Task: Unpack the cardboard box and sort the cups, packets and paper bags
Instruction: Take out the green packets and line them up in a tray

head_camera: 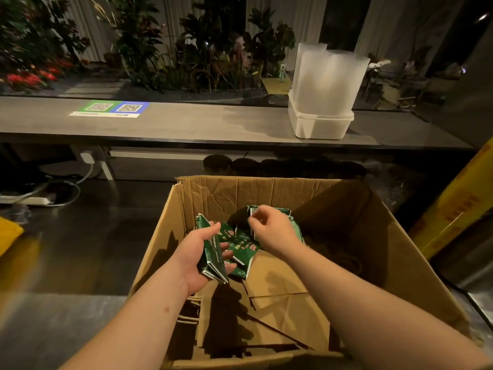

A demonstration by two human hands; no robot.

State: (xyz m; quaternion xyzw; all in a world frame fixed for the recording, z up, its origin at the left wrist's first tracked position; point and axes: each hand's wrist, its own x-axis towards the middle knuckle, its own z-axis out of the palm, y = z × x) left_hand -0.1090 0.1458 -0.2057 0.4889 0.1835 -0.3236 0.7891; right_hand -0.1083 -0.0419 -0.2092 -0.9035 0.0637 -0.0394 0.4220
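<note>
An open cardboard box (266, 190) stands in front of me on a dark counter. Inside it my left hand (198, 259) grips a small stack of green packets (213, 256), fingers curled under them. More green packets (241, 243) lie loose further in. My right hand (272, 228) hovers over a green packet (280, 210) at the far side, with thumb and fingers pinched at its top edge. Brown paper bags (280, 311) with twisted handles lie flat on the box's floor. Stacks of clear plastic cups (328, 76) stand in a white tub (317, 126) on the far shelf.
A grey shelf (186, 126) runs across the back, carrying a QR-code card (112, 108). A yellow carton (458, 209) leans at the right. A power strip with cables (32, 200) lies at the left, and a yellow object (8, 233) sits at the left edge. Plants stand behind glass.
</note>
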